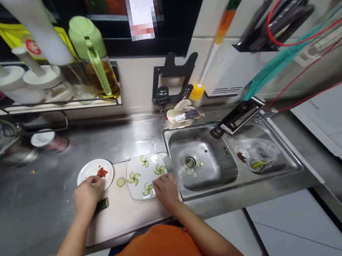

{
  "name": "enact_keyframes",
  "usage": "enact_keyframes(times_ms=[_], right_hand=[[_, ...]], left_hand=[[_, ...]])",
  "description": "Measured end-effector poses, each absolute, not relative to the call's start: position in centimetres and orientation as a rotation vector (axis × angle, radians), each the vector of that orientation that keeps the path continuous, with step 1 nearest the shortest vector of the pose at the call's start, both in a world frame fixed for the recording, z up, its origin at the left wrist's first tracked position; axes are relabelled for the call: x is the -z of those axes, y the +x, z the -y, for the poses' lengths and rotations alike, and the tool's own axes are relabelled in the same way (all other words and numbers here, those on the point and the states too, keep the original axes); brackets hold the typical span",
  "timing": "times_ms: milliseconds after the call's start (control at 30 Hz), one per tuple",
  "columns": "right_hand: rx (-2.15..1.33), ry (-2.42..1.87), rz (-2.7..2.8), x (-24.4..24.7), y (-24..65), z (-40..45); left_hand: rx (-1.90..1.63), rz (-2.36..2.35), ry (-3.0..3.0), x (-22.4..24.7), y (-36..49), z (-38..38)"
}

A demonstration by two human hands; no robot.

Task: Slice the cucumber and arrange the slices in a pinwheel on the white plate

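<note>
Red bits point(102, 172) just beyond left fingers point(96, 180); cucumber pinwheel point(148, 189) beside right fingers point(158, 184)

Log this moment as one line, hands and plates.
left hand: over round plate, near red bits | right hand: at edge of square plate | square plate: four cucumber pinwheels

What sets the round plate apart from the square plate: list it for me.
Shape and size: the round plate is circular and looks smaller; the square plate has rounded corners and looks larger.
Contents: the round plate holds small red bits; the square plate holds cucumber slices in four pinwheels.
Hands: the left hand is over the round plate, the right hand at the square plate.
Both are white.
</note>
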State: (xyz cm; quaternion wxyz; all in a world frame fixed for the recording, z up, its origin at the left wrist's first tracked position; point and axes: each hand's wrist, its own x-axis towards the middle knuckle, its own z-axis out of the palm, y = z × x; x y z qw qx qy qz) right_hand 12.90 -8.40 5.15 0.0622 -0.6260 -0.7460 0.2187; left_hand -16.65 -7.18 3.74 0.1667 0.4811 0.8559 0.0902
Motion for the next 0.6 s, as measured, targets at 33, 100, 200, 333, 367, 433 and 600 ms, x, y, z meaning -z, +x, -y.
enact_keyframes(times_ms=[33, 100, 200, 333, 367, 433, 600], right_hand=[[-0.656, -1.889, 2.269, -5.2, 12.8, 8.4], [-0.642, -1.885, 2.293, -5.2, 12.6, 8.4], [-0.63, -1.888, 2.303, -5.5, 12.5, 8.4], [-0.64, -1.887, 2.292, -5.6, 12.4, 8.4], [-0.641, -1.887, 2.295, -5.7, 12.4, 8.4], [-0.639, -1.889, 2.3, -5.6, 12.3, 8.4], [-0.656, -1.893, 2.279, -5.5, 12.3, 8.5]], left_hand=[[-0.233, -2.455, 1.321, -3.7, -17.3, 7.2], [-0.229, -2.462, 1.261, -3.6, -18.0, 7.1], [-0.292, -2.425, 1.218, -3.6, -18.1, 6.7], [-0.338, -2.389, 1.26, -3.4, -17.6, 6.1], [-0.33, -2.392, 1.283, -3.3, -17.6, 6.0], [-0.297, -2.404, 1.305, -3.2, -17.6, 5.7], [-0.192, -2.405, 1.321, -3.2, -18.0, 5.3]])
